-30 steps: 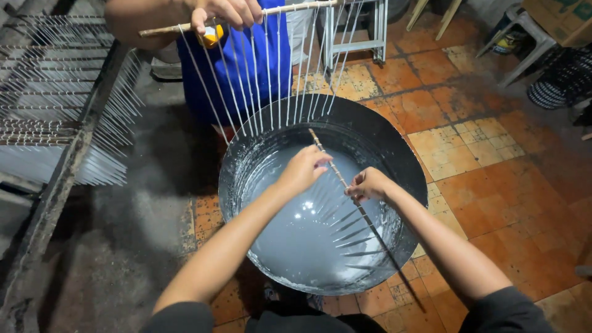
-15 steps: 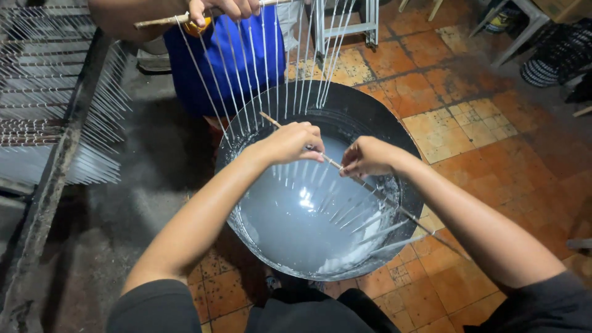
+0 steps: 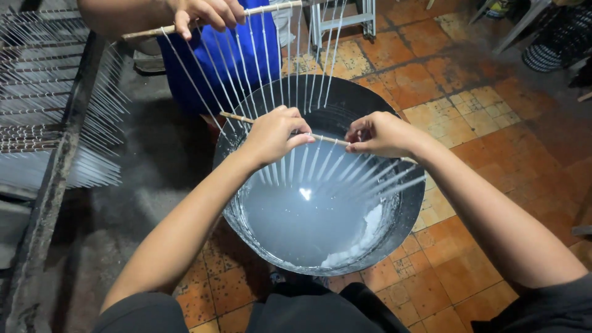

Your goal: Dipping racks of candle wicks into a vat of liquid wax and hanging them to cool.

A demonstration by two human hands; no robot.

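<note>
Head view: both hands (image 3: 274,134) (image 3: 377,133) closed on stick (image 3: 327,138) over pan (image 3: 370,102).

— What carries it all? 
— A floor of worn orange and tan square tiles (image 3: 475,80), grey and dusty along the left (image 3: 154,179).
— And resting on it? 
— A wide, round black metal basin (image 3: 364,102) of pale grey liquid, a white metal stand's legs (image 3: 345,21) behind, and a dark metal rack frame (image 3: 55,185) at left.
</note>
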